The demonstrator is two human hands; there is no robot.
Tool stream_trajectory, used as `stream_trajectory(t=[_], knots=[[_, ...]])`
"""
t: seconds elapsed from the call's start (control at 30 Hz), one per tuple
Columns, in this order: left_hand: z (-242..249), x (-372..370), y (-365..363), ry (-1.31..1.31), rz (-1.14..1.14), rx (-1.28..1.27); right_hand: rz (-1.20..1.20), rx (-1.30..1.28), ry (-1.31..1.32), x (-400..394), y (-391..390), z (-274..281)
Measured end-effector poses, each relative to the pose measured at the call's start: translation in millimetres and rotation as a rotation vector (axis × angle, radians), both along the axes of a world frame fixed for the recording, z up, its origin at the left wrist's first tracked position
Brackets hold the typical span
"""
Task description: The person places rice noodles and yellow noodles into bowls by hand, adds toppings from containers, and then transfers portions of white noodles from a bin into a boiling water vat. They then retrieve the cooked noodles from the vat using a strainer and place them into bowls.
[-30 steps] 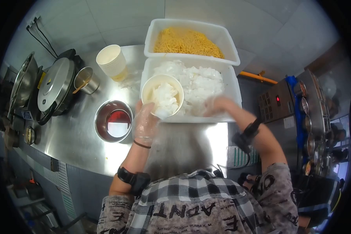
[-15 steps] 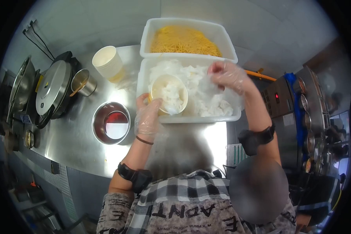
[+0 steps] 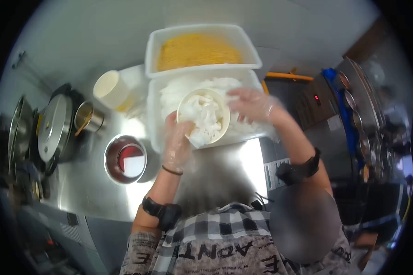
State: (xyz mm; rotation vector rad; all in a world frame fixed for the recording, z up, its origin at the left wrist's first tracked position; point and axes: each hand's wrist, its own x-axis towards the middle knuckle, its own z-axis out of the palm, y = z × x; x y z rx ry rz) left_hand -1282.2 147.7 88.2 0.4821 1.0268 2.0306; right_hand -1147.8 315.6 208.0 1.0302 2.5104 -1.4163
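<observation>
My left hand (image 3: 176,140), in a clear glove, grips the left rim of a round paper bowl (image 3: 226,120). White, soft-looking pieces (image 3: 206,114) fill the bowl, and some hang over its near edge. My right hand (image 3: 252,104), gloved too and blurred by motion, is at the bowl's right side with its fingers apart and nothing visible in them. Beneath and behind the bowl is a white tub (image 3: 154,114) holding more of the white pieces (image 3: 174,89).
A second tub (image 3: 152,52) of yellow strands (image 3: 197,50) stands behind. To the left are stacked paper bowls (image 3: 111,89), a steel pot with red contents (image 3: 125,159), a steel cup (image 3: 89,117) and a round lidded appliance (image 3: 55,123). Metal containers line the right side.
The bowl has come slightly nearer and to the right, and looks fuller. My right hand has moved left and down from above the tub to the bowl's side. The view has shifted.
</observation>
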Motion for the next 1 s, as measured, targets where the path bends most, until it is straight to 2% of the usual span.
stream_trajectory(t=[0.03, 0.1, 0.13, 0.17, 0.2, 0.23, 0.27, 0.33, 0.4, 0.43, 0.47, 0.5, 0.53, 0.57, 0.6, 0.63, 0.67, 0.73, 0.77, 0.8, 0.87, 0.93, 0.97, 1.0], knots=[[-8, 5, 1, 0.135, -0.006, 0.088, 0.044, -0.082, 0.032, 14, -2, -15], [-22, 4, 5, 0.887, -0.033, 0.107, 0.011, -0.237, 0.125, 45, -9, -46], [-13, 15, 10, 0.909, -0.099, 0.07, -0.033, -0.322, 0.179, 60, -14, -60], [-3, 28, 16, 0.933, -0.165, 0.033, -0.354, -0.365, 0.329, 72, -35, -63], [19, 55, 17, 0.354, -0.351, -0.083, -0.414, -0.312, 0.231, 82, -38, -74], [23, 71, 20, 0.359, -0.452, -0.065, -0.453, -0.278, 0.125, 98, -37, -89], [25, 83, 21, 0.275, -0.502, -0.143, -0.53, -0.277, 0.139, 122, -41, -99], [20, 87, 21, 0.206, -0.56, -0.238, -0.721, -0.523, 0.36, 152, -49, -115], [9, 91, 48, 0.247, -0.713, -0.326, -0.922, -0.656, 0.488, 195, -34, -135], [9, 94, 73, 0.433, -0.78, -0.433, -1.051, -0.738, 0.509, 213, -13, -141], [-2, 87, 93, 0.435, -0.804, -0.432, -1.191, -0.743, 0.555, 227, 6, -151], [-25, 77, 104, 0.745, -0.842, -0.471, -1.328, -0.741, 0.602, 241, 21, -164], [-45, 72, 114, 1.065, -0.863, -0.498, -1.413, -0.666, 0.527, 263, 39, -182], [-65, 45, -2, 1.055, -0.76, -0.451, -1.39, -0.52, 0.459, 254, -32, -184], [-82, 39, -17, 1.23, -0.703, -0.513, -1.383, -0.442, 0.405, 272, -26, -189], [-92, 32, -30, 1.403, -0.645, -0.566, -1.473, -0.418, 0.341, 292, -16, -199], [-93, 18, -35, 1.502, -0.637, -0.625, -1.685, -0.503, 0.713, 319, -6, -229], [-99, 7, -66, 1.58, -0.604, -0.679, -1.882, -0.343, 0.653, 348, 8, -202], [-102, 1, -81, 1.691, -0.494, -0.755, -1.919, -0.324, 0.767, 380, 25, -234], [-105, 0, -100, 1.784, -0.352, -0.835, -1.982, -0.28, 0.736, 396, 32, -235], [-92, 12, -102, 1.737, -0.375, -1.121, -2.179, -0.194, 0.87, 397, 22, -197], [-120, -25, -139, 1.847, -0.127, -1.234, -2.264, -0.08, 1.055, 432, 25, -191], [-127, -40, -154, 1.871, -0.066, -1.28, -2.286, -0.083, 1.19, 439, 22, -181], [-135, -50, -161, 1.878, -0.054, -1.295, -2.29, -0.068, 1.191, 459, 22, -190]])
